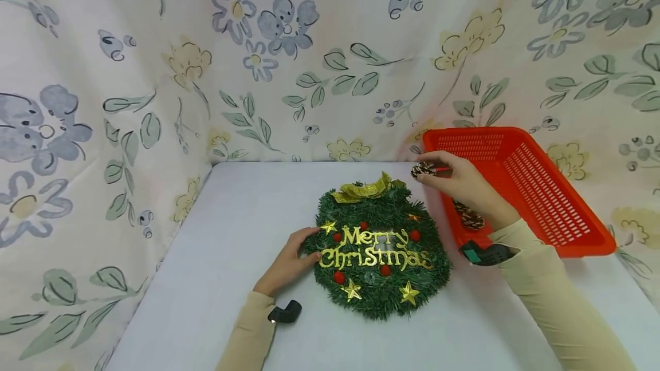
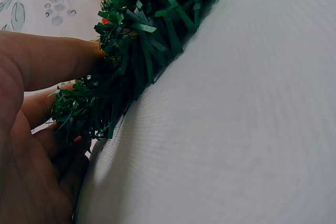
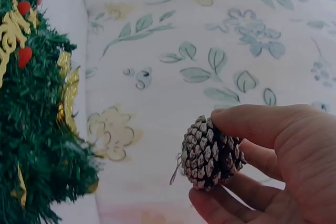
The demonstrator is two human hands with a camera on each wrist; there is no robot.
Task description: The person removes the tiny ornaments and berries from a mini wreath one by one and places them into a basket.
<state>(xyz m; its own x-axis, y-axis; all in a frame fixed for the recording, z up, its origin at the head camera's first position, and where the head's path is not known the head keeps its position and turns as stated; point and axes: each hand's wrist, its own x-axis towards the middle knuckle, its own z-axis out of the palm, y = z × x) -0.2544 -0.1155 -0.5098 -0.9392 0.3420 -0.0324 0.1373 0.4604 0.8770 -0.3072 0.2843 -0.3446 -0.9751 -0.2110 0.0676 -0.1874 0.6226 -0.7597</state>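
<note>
A green wreath (image 1: 378,210) lies on the white table, with gold "Merry Christmas" lettering (image 1: 376,249), gold stars, red balls and a gold bow (image 1: 363,189) at its far edge. My left hand (image 1: 291,262) grips the wreath's left edge. In the left wrist view, the thumb of that hand (image 2: 31,103) presses the green tinsel (image 2: 142,40) from one side, with fingers behind it. Beyond the wreath's far right side, my right hand (image 1: 466,185) pinches a white-tipped pine cone (image 1: 424,170). The right wrist view shows this pine cone (image 3: 210,153) between thumb and fingers, a thin wire loop sticking out.
A red plastic basket (image 1: 572,188) with slotted walls stands at the right, close to the right forearm. More pine cones (image 1: 469,216) lie at its left side, partly hidden by the right hand. A flowered cloth (image 1: 309,62) hangs behind the table.
</note>
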